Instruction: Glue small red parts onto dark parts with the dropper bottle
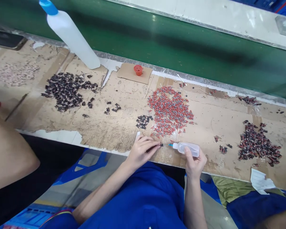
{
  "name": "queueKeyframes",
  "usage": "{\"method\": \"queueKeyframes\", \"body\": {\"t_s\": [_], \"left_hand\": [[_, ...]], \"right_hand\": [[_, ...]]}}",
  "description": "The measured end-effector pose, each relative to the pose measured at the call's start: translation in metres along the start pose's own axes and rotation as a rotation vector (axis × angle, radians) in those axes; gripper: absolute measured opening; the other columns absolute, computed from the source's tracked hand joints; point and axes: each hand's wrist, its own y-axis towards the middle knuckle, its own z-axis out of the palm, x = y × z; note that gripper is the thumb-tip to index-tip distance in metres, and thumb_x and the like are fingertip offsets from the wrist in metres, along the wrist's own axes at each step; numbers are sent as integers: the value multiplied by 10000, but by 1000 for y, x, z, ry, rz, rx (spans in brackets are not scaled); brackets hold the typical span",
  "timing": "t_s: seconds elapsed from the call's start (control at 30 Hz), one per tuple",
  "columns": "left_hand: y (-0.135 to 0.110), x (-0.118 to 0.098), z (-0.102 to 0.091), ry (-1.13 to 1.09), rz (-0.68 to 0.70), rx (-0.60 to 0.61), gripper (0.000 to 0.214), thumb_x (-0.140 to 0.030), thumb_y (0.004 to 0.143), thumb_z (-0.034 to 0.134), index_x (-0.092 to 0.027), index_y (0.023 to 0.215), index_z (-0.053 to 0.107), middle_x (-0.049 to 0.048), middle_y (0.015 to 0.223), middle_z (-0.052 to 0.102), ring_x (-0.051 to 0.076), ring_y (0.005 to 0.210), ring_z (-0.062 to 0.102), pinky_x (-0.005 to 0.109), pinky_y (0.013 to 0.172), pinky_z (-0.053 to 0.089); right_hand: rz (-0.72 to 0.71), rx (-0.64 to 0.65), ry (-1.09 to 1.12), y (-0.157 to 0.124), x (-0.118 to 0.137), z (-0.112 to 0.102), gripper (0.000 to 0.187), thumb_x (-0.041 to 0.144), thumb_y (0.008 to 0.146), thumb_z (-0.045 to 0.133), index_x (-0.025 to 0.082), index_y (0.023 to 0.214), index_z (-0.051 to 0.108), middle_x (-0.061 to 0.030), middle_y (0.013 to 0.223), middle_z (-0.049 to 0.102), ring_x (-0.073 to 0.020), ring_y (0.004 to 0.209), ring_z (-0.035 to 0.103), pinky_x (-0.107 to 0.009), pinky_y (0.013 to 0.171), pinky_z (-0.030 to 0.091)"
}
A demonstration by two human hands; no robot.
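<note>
My left hand [143,149] is closed in a pinch on a small black part [161,145] near the front edge of the cardboard-covered bench. My right hand [195,160] grips a small clear squeeze bottle [187,149] lying nearly level. Its thin blue nozzle [171,145] points left toward the black part, a short gap away. Just beyond both hands spreads a pile of small red parts with metal ends [170,108]. A little cluster of black parts [144,121] lies to its left, behind my left hand.
A large white bottle with a blue cap [72,38] stands at the back left, near a heap of black parts [64,90]. A red cup [138,70] sits on a cardboard square. Black-and-red parts [258,144] are piled at right. Another person's limb [11,152] is at left.
</note>
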Motion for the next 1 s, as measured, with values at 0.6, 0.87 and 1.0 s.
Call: {"method": "queueKeyframes", "body": {"t_s": [0.6, 0.87, 1.0], "left_hand": [[0, 1, -3, -72, -29, 16, 258, -226, 865, 656, -213, 1123, 664, 58, 907, 755, 203, 884, 646, 359, 775, 561], [4, -3, -2, -31, 8, -17, 121, -169, 860, 655, -197, 970, 697, 66, 945, 693, 196, 936, 576, 364, 832, 524], [3, -1, -1, -73, 23, -12, 93, -155, 867, 642, -193, 935, 692, 58, 941, 712, 194, 946, 575, 357, 839, 528]], "right_hand": [[-699, -237, -738, 3, 15, -11, 162, 258, 796, 724, 231, 946, 669, -81, 947, 651, -252, 952, 541, -454, 853, 461], [-483, -21, -880, -6, 20, 25, 136, 279, 871, 630, 253, 795, 740, -118, 1107, 617, -339, 1088, 408, -534, 827, 379], [-586, -15, -725, -1, 17, 22, 113, 204, 870, 628, 226, 817, 726, -100, 1030, 684, -302, 1088, 496, -511, 862, 457]]}}
